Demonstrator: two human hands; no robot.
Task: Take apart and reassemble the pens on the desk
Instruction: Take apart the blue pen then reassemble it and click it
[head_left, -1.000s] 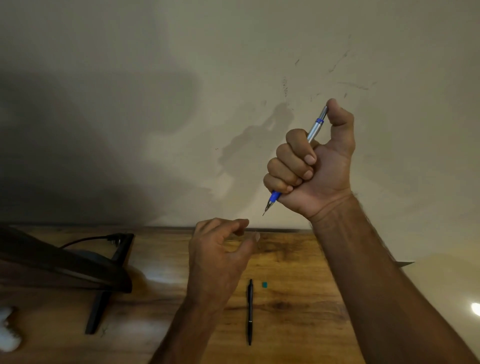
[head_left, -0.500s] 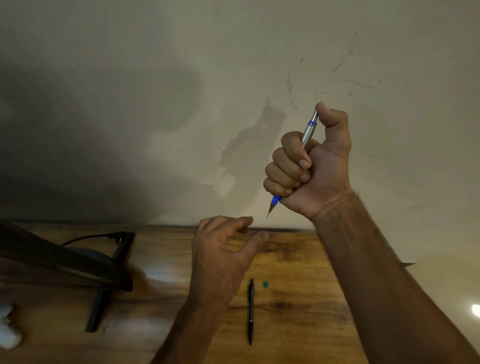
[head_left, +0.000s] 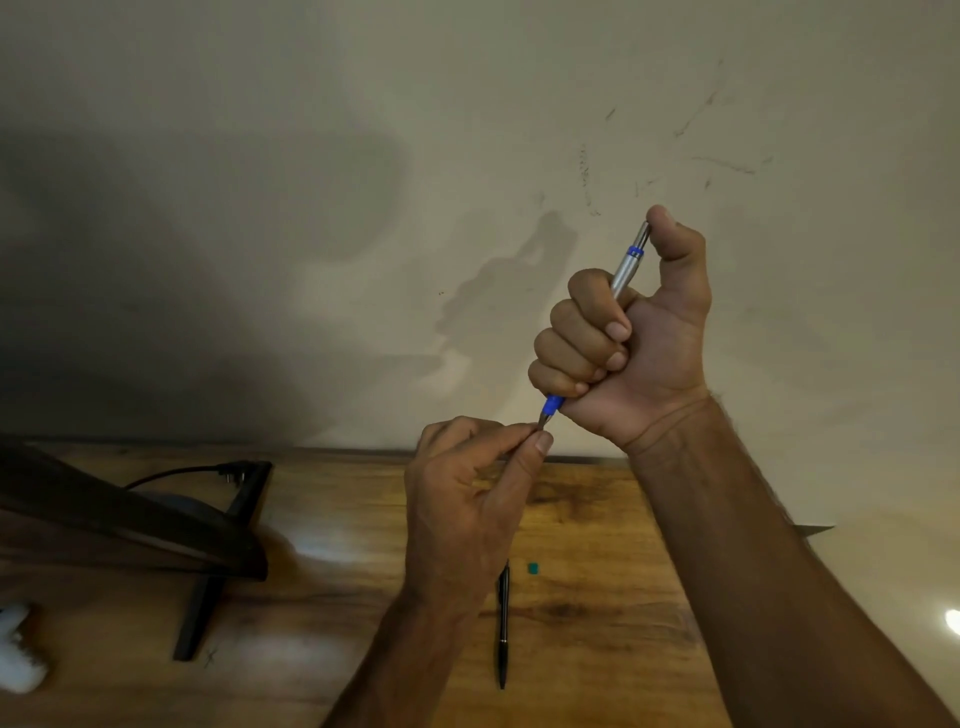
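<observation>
My right hand (head_left: 631, 345) is raised in front of the wall, fisted around a silver pen with blue trim (head_left: 626, 267). Its thumb rests on the pen's top button and the blue grip end pokes out below the fist. My left hand (head_left: 467, 499) reaches up from below and pinches the pen's tip between thumb and forefinger. A black pen (head_left: 503, 626) lies lengthwise on the wooden desk (head_left: 597, 587), just right of my left forearm. A small green piece (head_left: 533, 568) sits on the desk beside the black pen's upper end.
A dark monitor on a black stand (head_left: 208, 587) leans over the desk's left side, with a cable (head_left: 171, 474) behind it. Something white (head_left: 18, 654) lies at the far left edge. A plain wall rises behind the desk. A bright spot (head_left: 953, 621) shows at far right.
My left hand has risen from above the desk and closed its thumb and forefinger on the pen's tip. My right hand has held the pen nearly still, thumb on top.
</observation>
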